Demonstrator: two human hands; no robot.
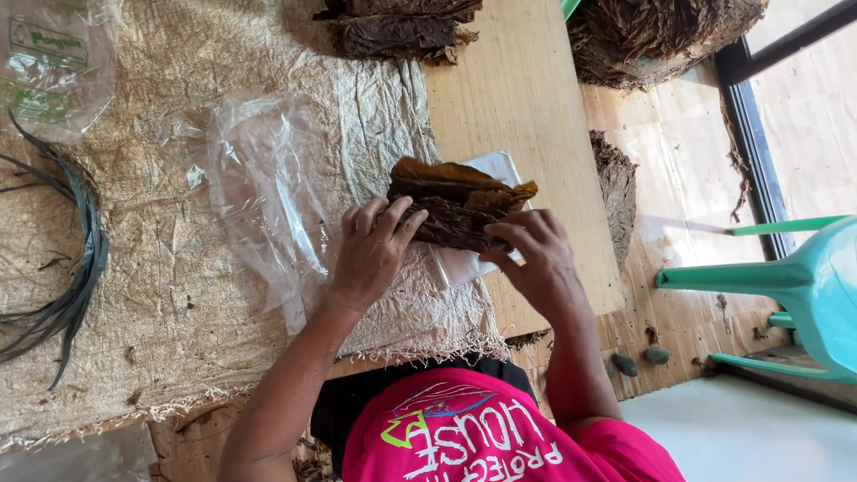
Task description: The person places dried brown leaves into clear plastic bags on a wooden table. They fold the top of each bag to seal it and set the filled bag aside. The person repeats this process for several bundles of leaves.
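A bundle of dried brown leaves [460, 201] lies on a clear plastic bag [466, 264] at the edge of a wooden board [518, 98]. My left hand [370, 252] grips the bundle's left end, fingers curled over the leaves. My right hand [533, 259] holds the lower right side, fingertips pressed on the leaves and the bag's edge. Both forearms reach in from the bottom, above my pink shirt.
A woven sack cloth [178, 268] covers the left of the table, with another crumpled clear bag [259, 178] and dark strips [76, 268] on it. More leaf bundles [397, 27] lie at the top and a big leaf pile [661, 36] at top right. A green plastic chair [803, 286] stands right.
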